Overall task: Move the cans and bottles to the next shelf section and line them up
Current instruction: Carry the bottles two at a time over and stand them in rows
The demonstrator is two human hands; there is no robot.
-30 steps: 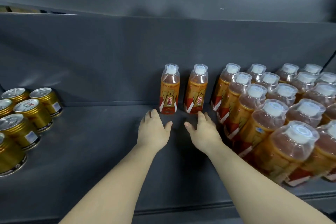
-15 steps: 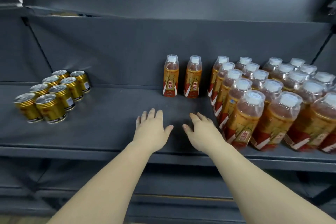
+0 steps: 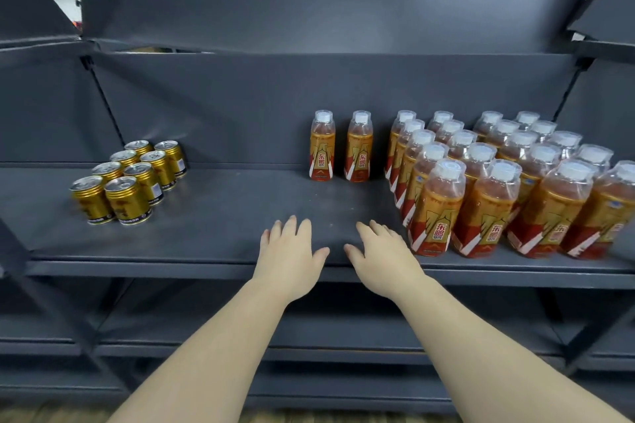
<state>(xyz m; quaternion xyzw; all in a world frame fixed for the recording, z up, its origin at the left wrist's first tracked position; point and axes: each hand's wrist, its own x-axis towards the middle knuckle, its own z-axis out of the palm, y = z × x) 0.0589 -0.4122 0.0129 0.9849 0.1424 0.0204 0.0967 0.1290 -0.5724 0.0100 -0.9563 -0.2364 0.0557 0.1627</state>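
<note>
Drawn back from two placed bottles [image 3: 322, 151]: left hand [image 3: 288, 259], right hand [image 3: 383, 263]; fingers straight, holding nothing; between placements, next fetch more, extend row

Eight gold cans [image 3: 127, 200] — twenty-two orange bottles [image 3: 436, 213] in view, two apart from a block of twenty.

Looks like a shop, going by dark metal shelving [image 3: 223, 209] stocked with identical bottles [image 3: 436, 213] on its right, cans [image 3: 129, 199] on its left.
</note>
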